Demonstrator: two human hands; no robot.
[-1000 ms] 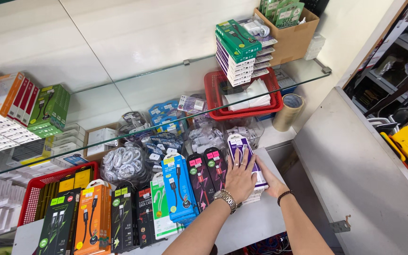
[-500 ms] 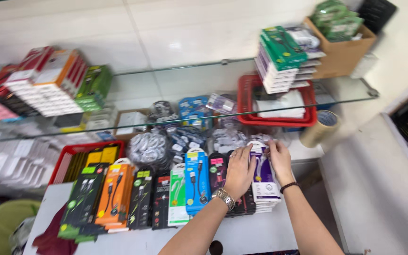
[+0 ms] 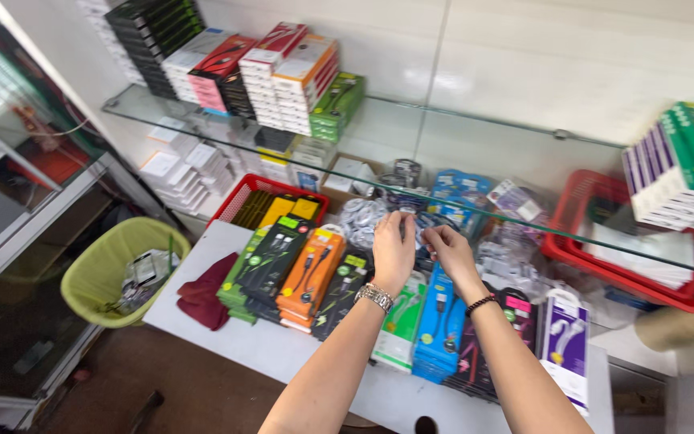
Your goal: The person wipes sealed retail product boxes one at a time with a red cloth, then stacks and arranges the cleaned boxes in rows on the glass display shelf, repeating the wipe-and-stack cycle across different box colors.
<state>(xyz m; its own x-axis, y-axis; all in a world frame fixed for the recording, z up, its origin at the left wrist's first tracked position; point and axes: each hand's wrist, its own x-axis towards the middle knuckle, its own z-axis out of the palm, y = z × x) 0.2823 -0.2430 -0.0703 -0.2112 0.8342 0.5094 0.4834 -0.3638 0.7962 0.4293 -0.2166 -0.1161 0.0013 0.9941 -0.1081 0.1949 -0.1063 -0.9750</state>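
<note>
My left hand (image 3: 393, 251), with a metal watch on the wrist, and my right hand (image 3: 451, 253), with a dark bracelet, reach side by side under the glass shelf (image 3: 475, 209). Both hands' fingertips rest on a heap of bagged white cables (image 3: 361, 219) behind the row of boxes. What the fingers pinch there is hidden by the hands. In front of my hands stand cable boxes in a row: black-green (image 3: 271, 255), orange (image 3: 309, 272), a blue one (image 3: 438, 331) and a white-purple one (image 3: 565, 348) at the right end.
A red basket (image 3: 260, 186) with yellow and black packs sits at the left rear. Another red tray (image 3: 584, 257) holds white packets at the right. A maroon cloth (image 3: 202, 297) lies on the white counter's left end. A green bin (image 3: 110, 273) stands on the floor. Stacked boxes (image 3: 283, 76) fill the upper shelf.
My view has swung left. Both hands have left the white-purple boxes at the right end and moved left and back to the heap of bagged white cables.
</note>
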